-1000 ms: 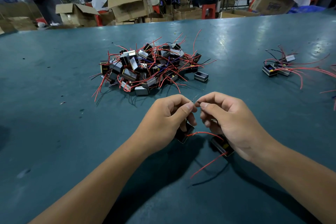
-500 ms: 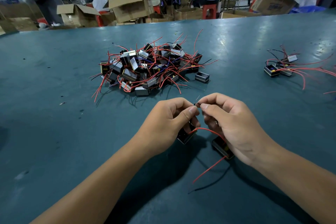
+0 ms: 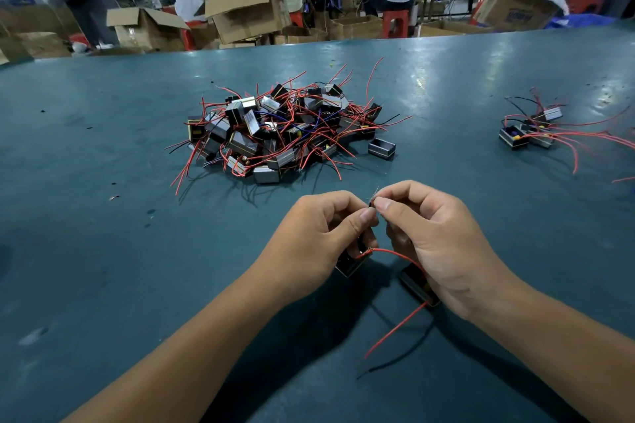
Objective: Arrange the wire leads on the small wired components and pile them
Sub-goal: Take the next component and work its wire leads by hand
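Nearest the camera, two bare forearms reached in over the dark teal tabletop [image 3: 103, 251], and from under the right wrist a loose red lead [image 3: 395, 331] and a black lead [image 3: 402, 359] trailed back toward the viewer. The left hand [image 3: 309, 244] and the right hand [image 3: 443, 244] met just above the surface, both with fingers curled: thumb and forefinger of each pinched the bared tip of a thin wire [image 3: 372, 200] where the two hands touched. Under the left hand's curled fingers sat a small black boxy component [image 3: 350, 264], partly hidden, and a second component [image 3: 417, 285] lay beneath the heel of the right hand; a red wire [image 3: 395, 253] arched between the two. Whether the lower fingers gripped these bodies or merely rested on them could not be told. Beyond the hands lay the big tangled heap of components [image 3: 285, 130], grey and black blocks laced with red, black and some blue leads, with one lone block [image 3: 382, 148] just beside its right edge. Well apart, far right, a smaller pile [image 3: 529, 132] lay with its red leads trailing rightward. Past the tabletop's far edge stood open cardboard boxes [image 3: 247, 10], red stools [image 3: 395, 22], and seated people at other benches.
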Demonstrator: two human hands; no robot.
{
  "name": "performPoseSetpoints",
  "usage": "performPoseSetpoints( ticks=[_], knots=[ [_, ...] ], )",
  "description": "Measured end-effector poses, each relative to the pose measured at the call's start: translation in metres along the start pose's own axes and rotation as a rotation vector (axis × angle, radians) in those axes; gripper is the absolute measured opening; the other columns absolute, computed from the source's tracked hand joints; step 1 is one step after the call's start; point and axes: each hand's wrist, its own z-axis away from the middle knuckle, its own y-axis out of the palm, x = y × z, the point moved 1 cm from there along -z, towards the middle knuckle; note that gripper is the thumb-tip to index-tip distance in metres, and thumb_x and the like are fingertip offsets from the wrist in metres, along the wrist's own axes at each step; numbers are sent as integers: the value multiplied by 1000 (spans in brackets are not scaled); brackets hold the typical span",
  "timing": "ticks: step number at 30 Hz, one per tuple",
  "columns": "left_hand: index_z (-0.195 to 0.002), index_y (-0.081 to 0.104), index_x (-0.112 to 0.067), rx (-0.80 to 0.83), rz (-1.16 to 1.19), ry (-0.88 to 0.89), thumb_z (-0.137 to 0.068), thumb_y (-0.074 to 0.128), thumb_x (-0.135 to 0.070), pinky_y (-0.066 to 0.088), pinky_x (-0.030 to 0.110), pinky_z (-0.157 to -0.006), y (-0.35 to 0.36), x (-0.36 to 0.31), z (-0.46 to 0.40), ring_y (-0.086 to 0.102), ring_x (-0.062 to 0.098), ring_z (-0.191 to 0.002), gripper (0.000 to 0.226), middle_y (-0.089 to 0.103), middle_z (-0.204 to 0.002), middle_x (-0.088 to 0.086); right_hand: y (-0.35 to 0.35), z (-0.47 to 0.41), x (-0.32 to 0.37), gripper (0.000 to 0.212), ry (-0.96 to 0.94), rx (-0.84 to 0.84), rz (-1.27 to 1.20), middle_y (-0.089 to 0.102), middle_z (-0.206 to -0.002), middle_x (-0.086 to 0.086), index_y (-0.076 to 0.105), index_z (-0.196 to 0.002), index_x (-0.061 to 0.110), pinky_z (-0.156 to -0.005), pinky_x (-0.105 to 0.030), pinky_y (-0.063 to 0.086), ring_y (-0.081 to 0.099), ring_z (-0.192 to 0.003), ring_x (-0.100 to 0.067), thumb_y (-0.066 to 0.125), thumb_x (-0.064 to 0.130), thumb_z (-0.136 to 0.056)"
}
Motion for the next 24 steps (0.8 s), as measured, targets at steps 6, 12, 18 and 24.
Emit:
performPoseSetpoints(
  ticks=[6,12,18,24],
  knots=[
    [-94,64,-6,-24,61,-26,-99,61,-17,52,31,-66,1,5,-2,63,17,-63,12,76,-79,9,0,-1,0,25,59,-37,-14,46,-58,3,72,-80,18,-50,-24,28,36,-51,-10,56,7,-95],
    [-94,62,1,-19,162,-43,-97,63,-11,53,27,-65,-1,8,-2,65,20,-67,12,77,-83,11,1,-1,0,19,76,-38,-3,49,-55,4,69,-84,12,-53,-23,35,39,-49,-8,55,5,-94],
    [-91,63,0,-30,159,-34,-96,64,-9,53,30,-67,0,6,-2,64,25,-69,10,75,-85,20,1,-1,-1,14,-13,-4,35,54,-59,8,71,-78,18,-48,-19,33,37,-47,-7,67,11,-89],
    [-90,64,0,-47,105,-16,-95,67,-9,54,41,-70,-1,4,-1,66,30,-70,11,73,-85,24,-1,-1,-4,7,-20,-21,56,55,-59,6,73,-81,16,-47,-24,28,33,-49,-11,71,14,-87]
  ],
)
